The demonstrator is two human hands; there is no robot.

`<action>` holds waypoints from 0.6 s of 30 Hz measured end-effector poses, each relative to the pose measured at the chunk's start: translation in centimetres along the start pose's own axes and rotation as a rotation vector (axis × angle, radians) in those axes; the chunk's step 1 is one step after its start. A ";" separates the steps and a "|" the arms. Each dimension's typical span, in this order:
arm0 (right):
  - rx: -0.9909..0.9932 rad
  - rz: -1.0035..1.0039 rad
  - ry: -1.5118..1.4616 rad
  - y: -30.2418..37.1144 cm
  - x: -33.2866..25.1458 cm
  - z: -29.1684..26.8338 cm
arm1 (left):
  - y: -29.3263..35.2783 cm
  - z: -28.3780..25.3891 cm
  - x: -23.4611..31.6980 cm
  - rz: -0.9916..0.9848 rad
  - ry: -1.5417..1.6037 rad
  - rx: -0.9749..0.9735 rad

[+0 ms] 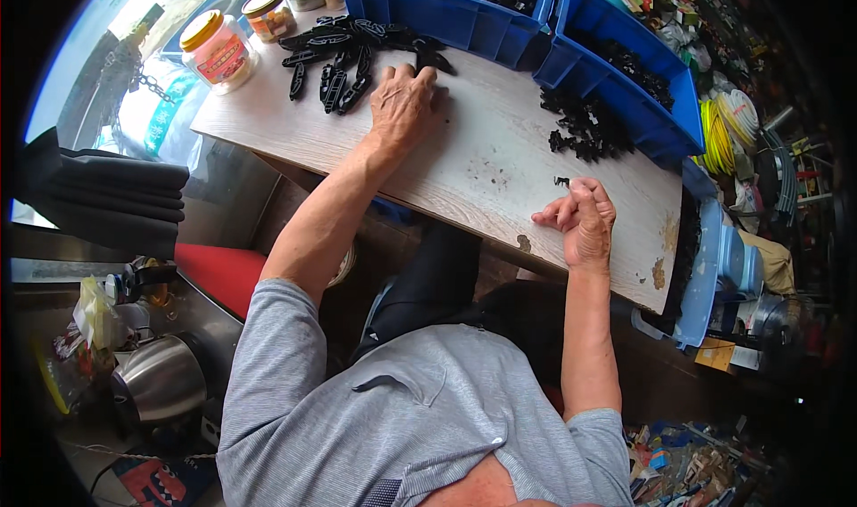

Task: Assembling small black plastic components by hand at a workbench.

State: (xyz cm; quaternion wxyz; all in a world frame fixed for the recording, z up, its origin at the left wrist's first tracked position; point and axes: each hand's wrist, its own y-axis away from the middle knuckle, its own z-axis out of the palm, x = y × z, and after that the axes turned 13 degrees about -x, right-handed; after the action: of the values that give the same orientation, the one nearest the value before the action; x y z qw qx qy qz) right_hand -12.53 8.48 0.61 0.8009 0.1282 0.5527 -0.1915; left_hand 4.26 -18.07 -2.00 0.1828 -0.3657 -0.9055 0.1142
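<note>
My left hand is on the table with its fingers curled down at the near right edge of a pile of long black plastic parts. Its fingertips close on the end of one black plastic part, partly hidden behind the fingers. To the right, above the table's front, my right hand is bent in a pinch. A small black plastic clip pokes out at its fingertips. Beyond that hand lies a heap of similar small black clips.
Two blue bins with black parts line the table's far side. Jars with yellow and orange-brown lids stand at the left. A light blue plastic container is beside the right edge. A steel kettle sits lower left.
</note>
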 end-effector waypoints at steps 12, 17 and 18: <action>-0.033 -0.003 -0.034 0.1 0.3 -0.3 | -0.8 -0.3 -1.7 -0.059 -0.057 0.036; -0.019 -0.014 -0.021 0.2 0.2 -0.3 | -1.0 -0.1 -1.4 -0.025 -0.088 0.095; -0.010 -0.016 -0.014 0.2 0.3 -0.2 | -0.8 -0.1 -1.4 -0.012 0.016 0.083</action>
State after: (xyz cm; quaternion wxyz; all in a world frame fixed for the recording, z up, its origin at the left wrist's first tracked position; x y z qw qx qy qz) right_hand -12.56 8.69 0.29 0.8038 0.1182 0.5491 -0.1961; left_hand 4.75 -19.55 -1.94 0.2059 -0.3531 -0.9006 0.1476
